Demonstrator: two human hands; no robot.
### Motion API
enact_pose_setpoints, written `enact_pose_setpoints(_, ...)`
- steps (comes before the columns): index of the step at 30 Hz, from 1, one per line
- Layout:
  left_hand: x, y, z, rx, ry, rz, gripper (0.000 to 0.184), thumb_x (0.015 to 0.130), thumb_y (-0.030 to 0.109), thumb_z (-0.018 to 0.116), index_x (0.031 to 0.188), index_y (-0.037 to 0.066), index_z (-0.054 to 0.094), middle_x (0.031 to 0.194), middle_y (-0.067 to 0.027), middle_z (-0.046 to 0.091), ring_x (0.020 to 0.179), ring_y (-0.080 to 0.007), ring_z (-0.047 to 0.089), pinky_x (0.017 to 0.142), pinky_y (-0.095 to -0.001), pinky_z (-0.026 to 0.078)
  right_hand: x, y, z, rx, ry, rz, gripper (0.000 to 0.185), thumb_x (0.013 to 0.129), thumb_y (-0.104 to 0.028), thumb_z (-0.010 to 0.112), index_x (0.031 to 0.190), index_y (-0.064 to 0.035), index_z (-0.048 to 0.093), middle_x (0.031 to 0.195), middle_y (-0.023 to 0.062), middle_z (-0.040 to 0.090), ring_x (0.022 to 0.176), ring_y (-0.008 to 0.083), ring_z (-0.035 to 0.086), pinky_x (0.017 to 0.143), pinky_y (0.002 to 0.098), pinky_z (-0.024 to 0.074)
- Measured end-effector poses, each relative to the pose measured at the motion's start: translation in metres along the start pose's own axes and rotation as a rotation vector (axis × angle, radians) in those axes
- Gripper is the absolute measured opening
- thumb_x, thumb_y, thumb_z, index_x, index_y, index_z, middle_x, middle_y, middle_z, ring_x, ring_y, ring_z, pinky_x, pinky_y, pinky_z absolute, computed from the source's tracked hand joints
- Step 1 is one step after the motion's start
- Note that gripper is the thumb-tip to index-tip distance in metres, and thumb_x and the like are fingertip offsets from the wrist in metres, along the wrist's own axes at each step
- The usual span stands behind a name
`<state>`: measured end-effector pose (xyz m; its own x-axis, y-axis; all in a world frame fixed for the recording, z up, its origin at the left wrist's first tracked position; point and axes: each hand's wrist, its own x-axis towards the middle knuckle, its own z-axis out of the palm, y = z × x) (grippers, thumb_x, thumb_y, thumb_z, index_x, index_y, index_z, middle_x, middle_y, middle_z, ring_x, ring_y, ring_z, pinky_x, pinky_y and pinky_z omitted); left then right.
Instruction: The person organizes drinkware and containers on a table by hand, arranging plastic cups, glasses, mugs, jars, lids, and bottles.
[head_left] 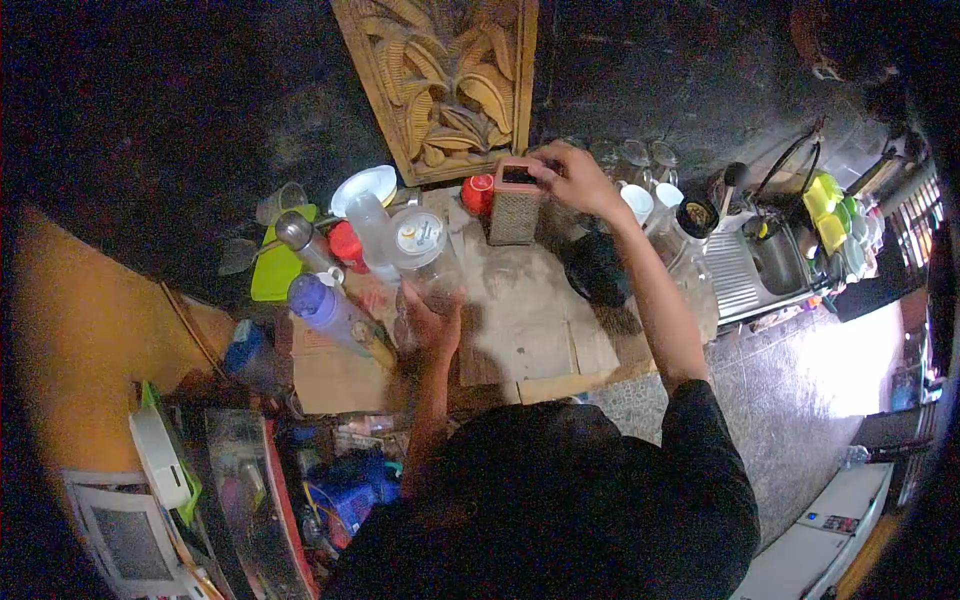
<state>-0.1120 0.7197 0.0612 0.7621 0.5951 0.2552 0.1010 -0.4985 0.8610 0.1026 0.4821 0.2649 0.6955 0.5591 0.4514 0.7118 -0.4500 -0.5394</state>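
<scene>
My right hand (575, 180) is at the top rim of a tall pink-edged woven box (514, 215), its fingers closed on the rim. Beside the box on its left is a red round item (477, 194). My left hand (432, 322) is wrapped round the lower part of a clear jar with a white lid (420, 238). Left of the jar stand a clear bottle (370, 235), a red-lidded container (348, 245) and a purple-capped bottle (330, 310). A dark item (597, 270) lies under my right forearm.
A carved wooden panel (450, 80) rises behind the cardboard-covered table (520, 340). White cups (637, 203) and a dark-lidded jar (697, 215) stand at the right, before a steel sink (778, 262). A green tray (275, 270) is at the left.
</scene>
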Motion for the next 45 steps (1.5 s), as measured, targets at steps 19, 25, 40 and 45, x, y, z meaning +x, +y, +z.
enact_pose_setpoints(19,-0.001,0.044,-0.024,0.0,-0.034,0.0,0.112,0.082,0.051,0.084,0.156,-0.01,0.027,0.152,-0.0338,0.042,0.138,-0.0486,0.046,0.116,-0.0528,0.036,0.08,-0.047,0.078,0.087,-0.082,-0.107,0.031,0.098,-0.023,0.069,0.118,0.001,0.073,0.105,0.0215,0.074,0.097,0.0414,0.071,0.09,0.0448,0.0557)
enact_pose_setpoints(25,0.002,0.036,-0.018,0.085,0.02,0.035,0.105,0.079,0.048,0.085,0.152,-0.009,0.034,0.145,-0.0322,0.048,0.132,-0.0497,0.049,0.112,-0.0549,0.039,0.108,-0.02,0.121,0.033,0.006,-0.15,0.026,0.099,-0.019,0.065,0.115,0.0003,0.072,0.106,0.0261,0.072,0.099,0.0462,0.068,0.086,0.0508,0.0534)
enact_pose_setpoints(40,0.019,0.057,-0.022,-0.179,-0.056,-0.012,0.105,0.079,0.03,0.086,0.156,-0.01,0.028,0.152,-0.0313,0.044,0.141,-0.0427,0.046,0.118,-0.0486,0.037,0.079,-0.008,0.127,-0.061,0.178,-0.051,0.053,0.097,-0.018,0.068,0.146,-0.0035,0.055,0.129,0.0254,0.064,0.12,0.0434,0.063,0.105,0.0456,0.0511)
enact_pose_setpoints(45,0.051,0.032,0.009,-0.3,-0.019,0.092,0.103,0.078,0.025,0.088,0.156,-0.008,0.029,0.15,-0.0301,0.046,0.136,-0.0428,0.05,0.116,-0.0477,0.04,0.016,-0.028,0.091,0.336,0.048,0.124,0.044,0.098,-0.022,0.071,0.137,-0.0033,0.064,0.124,0.0149,0.07,0.111,0.0193,0.066,0.094,0.0338,0.0538)
